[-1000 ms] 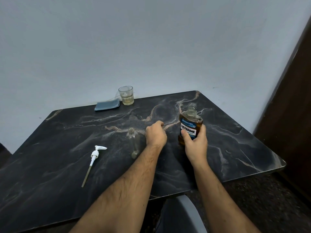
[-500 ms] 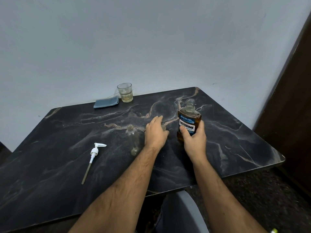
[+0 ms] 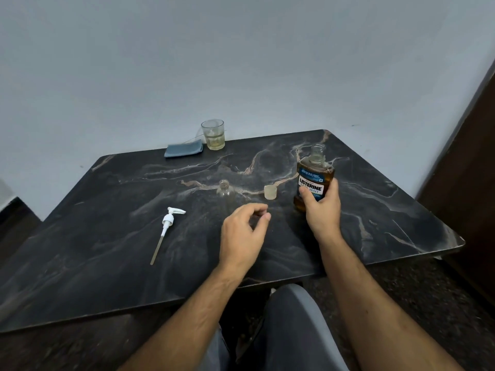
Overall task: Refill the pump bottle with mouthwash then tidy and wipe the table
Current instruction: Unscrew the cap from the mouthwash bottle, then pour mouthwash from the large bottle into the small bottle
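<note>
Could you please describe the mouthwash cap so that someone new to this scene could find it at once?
On the dark marble table, look between the clear empty bottle and the Listerine bottle held by the right hand. The cap stands there alone, small, pale and translucent, unlike the white pump lying further left.

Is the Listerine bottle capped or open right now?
Open: the Listerine bottle shows a bare neck, and its clear cap stands on the table.

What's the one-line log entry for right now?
right hand holds mouthwash upright, uncapped | left hand empty | cap on table | refill not begun
</note>
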